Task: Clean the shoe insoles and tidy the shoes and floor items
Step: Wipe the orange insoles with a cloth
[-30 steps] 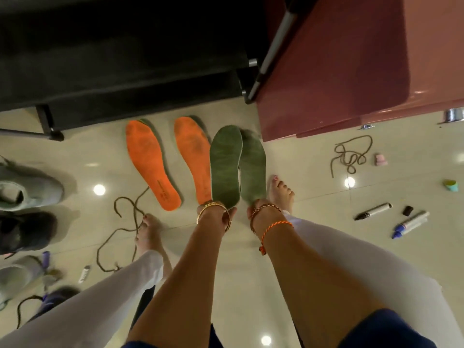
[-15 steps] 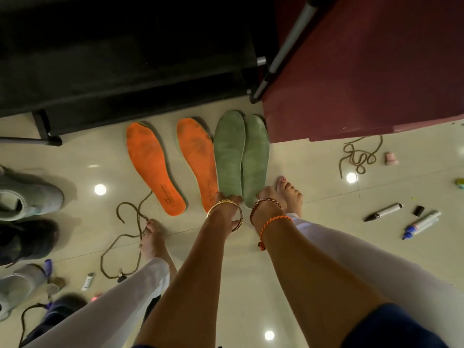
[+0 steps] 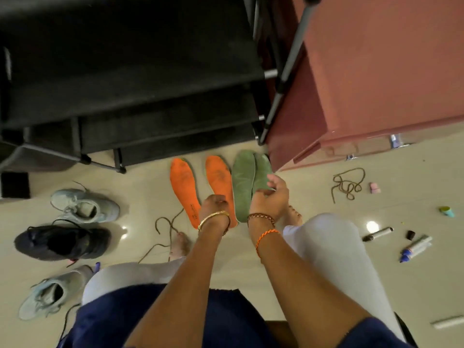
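Four insoles lie side by side on the tiled floor: two orange insoles point(image 3: 183, 189) point(image 3: 219, 180) and two green insoles point(image 3: 242, 184) point(image 3: 262, 173), the right green one beside the cabinet corner. My left hand point(image 3: 213, 205) hangs over the heel of the second orange insole, fingers loosely curled, holding nothing. My right hand point(image 3: 272, 194) hovers over the heel of the right green insole with relaxed fingers and hides that end. Whether it touches the insole I cannot tell. Both wrists wear bangles.
A black shoe rack point(image 3: 125, 84) and a maroon cabinet point(image 3: 376, 71) stand ahead. On the left lie two pale teal sneakers point(image 3: 85, 207) point(image 3: 47, 297) and a black sneaker point(image 3: 62, 242). Brown laces point(image 3: 168, 229) point(image 3: 347, 184), markers point(image 3: 378, 233) point(image 3: 415, 248) and a pink eraser point(image 3: 374, 187) are scattered around.
Both hands slid the green insoles forward beside the cabinet, then let go and drew back. My head has risen, so more floor and shoes show.
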